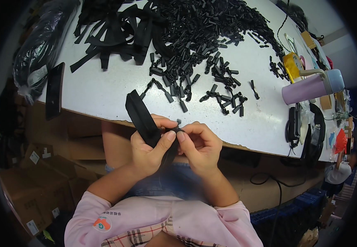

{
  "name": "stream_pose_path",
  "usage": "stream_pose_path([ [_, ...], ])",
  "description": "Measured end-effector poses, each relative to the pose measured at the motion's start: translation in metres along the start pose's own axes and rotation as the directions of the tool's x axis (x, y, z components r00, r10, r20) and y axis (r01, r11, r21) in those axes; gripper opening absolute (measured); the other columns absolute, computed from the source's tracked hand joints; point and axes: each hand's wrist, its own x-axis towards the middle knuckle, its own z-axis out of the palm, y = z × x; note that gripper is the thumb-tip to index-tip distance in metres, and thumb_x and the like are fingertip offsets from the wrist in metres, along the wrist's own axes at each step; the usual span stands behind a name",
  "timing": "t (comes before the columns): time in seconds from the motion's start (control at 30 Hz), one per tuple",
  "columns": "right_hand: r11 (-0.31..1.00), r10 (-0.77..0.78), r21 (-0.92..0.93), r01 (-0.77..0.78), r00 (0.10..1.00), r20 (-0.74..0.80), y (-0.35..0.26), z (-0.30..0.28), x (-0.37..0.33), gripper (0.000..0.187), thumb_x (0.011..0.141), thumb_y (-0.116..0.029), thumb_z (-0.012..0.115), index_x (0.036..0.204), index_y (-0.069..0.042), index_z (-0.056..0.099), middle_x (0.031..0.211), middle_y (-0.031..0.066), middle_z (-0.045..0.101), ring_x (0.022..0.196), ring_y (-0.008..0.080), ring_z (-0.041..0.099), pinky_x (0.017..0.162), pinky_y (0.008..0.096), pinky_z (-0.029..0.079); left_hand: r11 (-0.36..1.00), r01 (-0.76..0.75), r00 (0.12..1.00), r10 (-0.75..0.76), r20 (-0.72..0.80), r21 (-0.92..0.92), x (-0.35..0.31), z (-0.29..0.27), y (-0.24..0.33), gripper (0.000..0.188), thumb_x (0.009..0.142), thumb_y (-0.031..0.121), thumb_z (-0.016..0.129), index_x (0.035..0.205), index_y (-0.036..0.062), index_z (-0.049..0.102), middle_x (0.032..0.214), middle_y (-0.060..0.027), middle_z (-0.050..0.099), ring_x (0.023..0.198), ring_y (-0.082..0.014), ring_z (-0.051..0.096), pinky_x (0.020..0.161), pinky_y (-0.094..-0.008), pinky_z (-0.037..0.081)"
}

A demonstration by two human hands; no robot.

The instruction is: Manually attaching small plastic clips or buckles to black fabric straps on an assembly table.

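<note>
My left hand (pixel 147 152) is closed around a black fabric strap (pixel 139 117), folded so that one end stands up beyond the fingers toward the table. My right hand (pixel 203 148) meets it at the thumbs, pinching a small dark pull (pixel 179 122) against the strap; the fingers hide most of that piece. Both hands are in front of the table's near edge, over my lap. On the table just beyond them lie loose black cord pulls (pixel 180 90) with rectangular tabs, several of them strung together.
A large heap of black pulls (pixel 203 29) covers the far middle of the white table (pixel 117 96). More black straps (pixel 121 37) lie at the far left, beside a dark flat phone-like slab (pixel 54 90) and a plastic-wrapped bundle (pixel 42 45). At right stands a lilac bottle (pixel 304 89). Cardboard boxes (pixel 34 193) sit below left.
</note>
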Motion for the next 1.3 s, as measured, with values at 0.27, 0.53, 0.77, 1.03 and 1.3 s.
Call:
stream_pose_path([
  [0.27,0.997,0.075,0.028,-0.077,0.995,0.068,-0.005,-0.003,0.009,0.006,0.077,0.001,0.055,0.082,0.002,0.052,0.067,0.0012,0.051,0.055,0.0029,0.047,0.046,0.0149,0.037,0.95,0.258,0.966,-0.252,0.059,-0.177,0.003,-0.005,0.007,0.02,0.078,0.007,0.057,0.095,-0.0034,0.053,0.086,-0.006,0.054,0.065,-0.0067,0.053,0.055,-0.0169,0.042],
  [0.53,0.866,0.318,0.307,-0.395,0.908,0.273,-0.007,-0.023,0.012,0.007,0.077,-0.003,0.056,0.077,0.0,0.05,0.06,0.0,0.049,0.045,0.0013,0.04,0.036,0.0153,0.028,0.922,0.343,0.93,-0.308,0.2,-0.178,0.005,-0.007,0.014,0.02,0.078,0.01,0.056,0.094,-0.0026,0.054,0.084,-0.0043,0.054,0.056,-0.0032,0.048,0.043,-0.0135,0.035],
  [0.77,0.992,-0.074,-0.097,0.074,0.997,0.001,0.001,-0.003,0.004,0.004,0.076,0.0,0.055,0.076,-0.001,0.051,0.064,-0.0003,0.048,0.047,0.0014,0.039,0.038,0.0162,0.028,0.948,0.298,0.952,-0.288,0.101,-0.112,0.005,0.003,0.015,0.016,0.078,0.007,0.054,0.092,-0.0015,0.055,0.085,-0.0043,0.053,0.062,-0.0038,0.049,0.053,-0.016,0.039],
  [1.03,0.908,-0.224,-0.343,0.238,0.971,0.083,0.009,-0.008,0.003,0.003,0.077,-0.002,0.054,0.079,0.0,0.052,0.066,-0.0003,0.048,0.048,0.0016,0.035,0.043,0.0166,0.029,0.981,0.196,0.981,-0.196,0.012,0.015,0.001,0.001,0.013,0.016,0.078,0.006,0.054,0.092,-0.0011,0.056,0.085,-0.0033,0.053,0.068,-0.0047,0.046,0.062,-0.0182,0.038],
  [1.3,0.966,0.221,0.102,-0.238,0.962,0.158,0.0,-0.01,0.0,0.01,0.083,-0.009,0.051,0.084,0.0,0.051,0.068,-0.0018,0.048,0.059,0.0024,0.041,0.05,0.0157,0.033,0.987,0.163,0.982,-0.163,0.1,0.009,0.002,-0.001,0.016,0.018,0.081,0.011,0.054,0.096,0.0009,0.054,0.082,-0.0031,0.052,0.064,-0.0032,0.046,0.056,-0.0164,0.037],
])
